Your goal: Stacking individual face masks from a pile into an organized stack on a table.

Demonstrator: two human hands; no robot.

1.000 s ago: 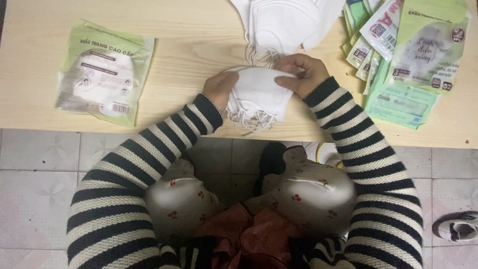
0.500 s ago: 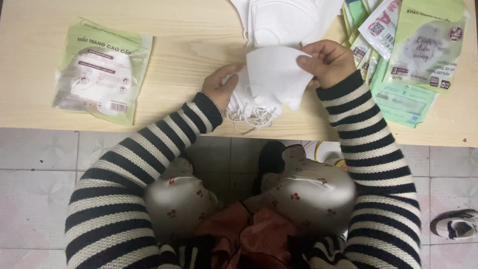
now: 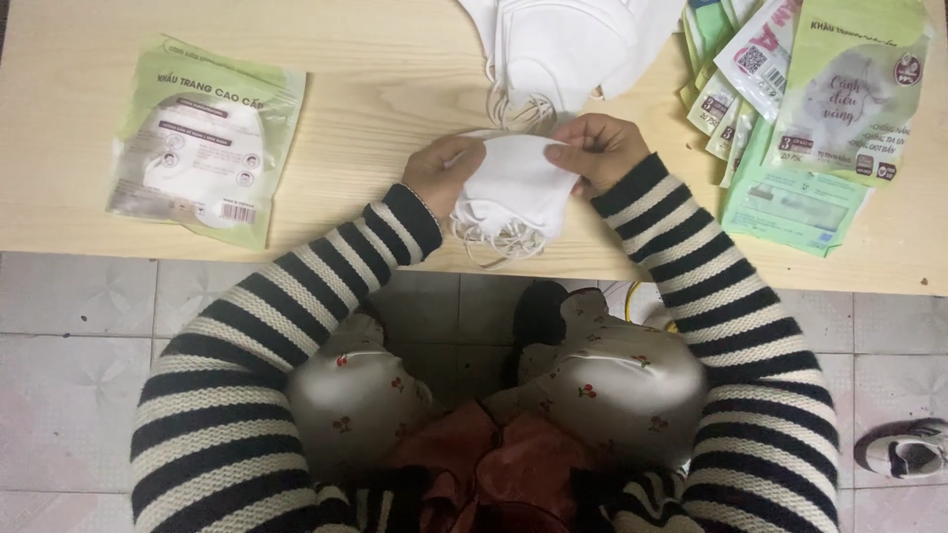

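A small stack of folded white face masks (image 3: 513,183) is shown held at the near edge of a pale wooden table (image 3: 395,89), directly in front of the seated person. The stack is pinched from both sides: the left hand (image 3: 444,173) is closed on its left edge and the right hand (image 3: 595,153) on its upper right corner, thumbs on top, so that the layers appear to be kept aligned while the white ear loops (image 3: 494,237) hang loose below the table edge. A larger heap of loose white masks (image 3: 563,44) is seen just beyond the hands, within easy reach, at the far edge of the view. At the left of the table, well apart from the hands, one filled rectangular pouch (image 3: 205,138) lies flat; it is light green with a clear window through which white masks show, and a small barcode patch sits at its lower right. At the right, a fanned pile of flat pouches (image 3: 810,109) is laid overlapping, in green and white with red and teal accents, one bearing a square code patch; whether these are empty cannot be told. A grey shoe (image 3: 910,449) rests on the tiled floor (image 3: 79,326) at lower right.
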